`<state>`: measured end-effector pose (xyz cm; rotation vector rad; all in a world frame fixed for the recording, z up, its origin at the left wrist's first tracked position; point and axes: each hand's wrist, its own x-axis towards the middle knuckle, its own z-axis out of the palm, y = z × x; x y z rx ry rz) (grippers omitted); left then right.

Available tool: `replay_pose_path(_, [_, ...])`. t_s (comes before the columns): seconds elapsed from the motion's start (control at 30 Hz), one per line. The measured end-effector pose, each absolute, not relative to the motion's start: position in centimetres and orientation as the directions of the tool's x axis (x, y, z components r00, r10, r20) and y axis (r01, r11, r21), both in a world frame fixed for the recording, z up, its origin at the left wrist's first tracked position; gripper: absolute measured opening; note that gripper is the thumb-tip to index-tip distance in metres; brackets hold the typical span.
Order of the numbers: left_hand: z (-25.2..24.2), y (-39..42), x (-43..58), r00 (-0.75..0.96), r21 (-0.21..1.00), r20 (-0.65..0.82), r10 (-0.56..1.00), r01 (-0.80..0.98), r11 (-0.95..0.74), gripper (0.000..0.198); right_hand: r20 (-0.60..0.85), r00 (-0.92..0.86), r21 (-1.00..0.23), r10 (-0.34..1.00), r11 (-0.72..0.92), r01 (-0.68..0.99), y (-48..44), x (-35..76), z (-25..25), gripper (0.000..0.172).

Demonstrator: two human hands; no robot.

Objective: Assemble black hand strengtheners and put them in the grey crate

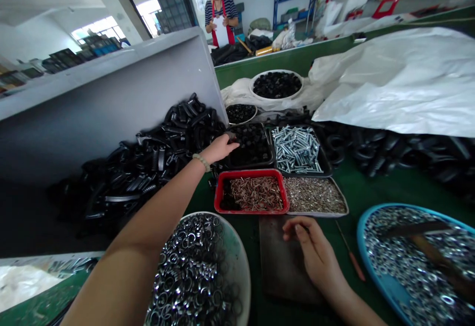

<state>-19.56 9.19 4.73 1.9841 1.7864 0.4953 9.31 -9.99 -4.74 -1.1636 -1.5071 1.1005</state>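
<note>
Head view: our left hand (218, 149) rests, fingers loosely together, on black moulded parts (250, 143) in a black tray (272, 155) just beyond the red tray (252, 191); any pinch cannot be told. Our right hand (315, 252), fingertips pressed together, sits nearer us than the red tray, over a dark board (276, 261). Zinc bolts (297, 149) lie right of the black tray, a heap of black coiled parts (137, 182) left, all on a green workbench (356, 187); a co-worker (221, 19) stands beyond.

screw tray (326, 168) behind pin tray (252, 173), between two washer bowls (237, 247)
</note>
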Motion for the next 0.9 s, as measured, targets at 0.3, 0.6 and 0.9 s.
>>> replay_pose_path(0.3, [9.6,5.3,-15.1,0.329,0.584,0.221,0.918,0.709,-0.395,0.021,0.248,-0.134,-0.894,0.959,0.280,0.349,4.7,2.0,6.5,0.035])
replay_pose_path(0.6, [10.3,4.1,-17.1,0.267,0.593,0.277,0.923,0.708,-0.383,0.015,0.011,-0.367,-1.000,0.930,0.015,0.007,6.5,-0.4,7.3,0.037])
replay_pose_path(0.9, [8.2,2.0,-20.5,0.138,0.504,0.197,0.971,0.835,-0.221,0.025,0.032,-0.446,-0.827,0.895,0.274,0.491,9.4,0.6,4.0,0.035])
